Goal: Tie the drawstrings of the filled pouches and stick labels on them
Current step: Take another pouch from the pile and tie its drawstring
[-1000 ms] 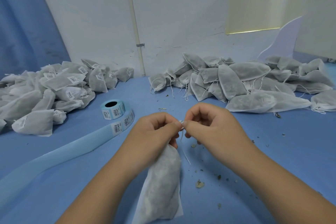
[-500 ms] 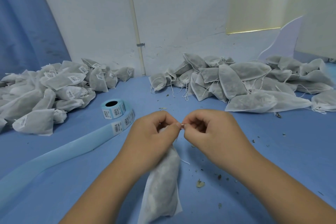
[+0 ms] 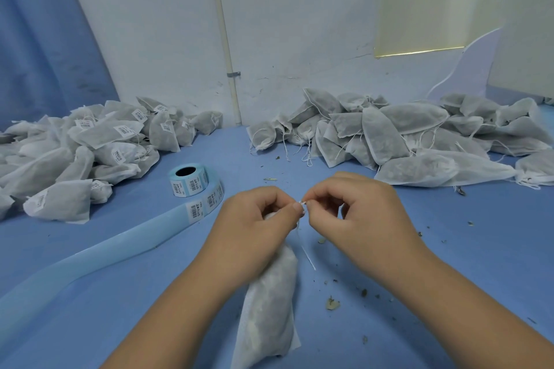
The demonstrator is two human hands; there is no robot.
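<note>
Blue surface (image 3: 449, 249) is running back to a white wall (image 3: 299, 24); the work is going on at the near edge, centre.

- Left hand (image 3: 254, 225) is curling round the neck of one pouch (image 3: 269, 308), thumb tip pressing at the string. The pouch body is lying back toward the near edge.
- Right hand (image 3: 359, 219) is pinching the drawstring (image 3: 308, 257) between thumb and forefinger, other fingers tucked in. One loose tail is trailing onto the surface between the wrists.
- Labelled pile (image 3: 90, 144) is sitting along the left edge, unlabelled pile (image 3: 404, 135) along the far edge, right. Roll (image 3: 188, 180) is standing far-left of centre, its liner running off left.

Judging: the tying step is in hand, and no label is showing on this pouch. The next move is probably calling for a firm pull apart to seat the knot, then a reach to the roll.

Hard to make out:
- The knot is hiding behind the fingertips, so I cannot tell whether it is looped or tight.
- The pouch mouth is covered.
- The underside is unseen.
- Both piles are running out of view.
</note>
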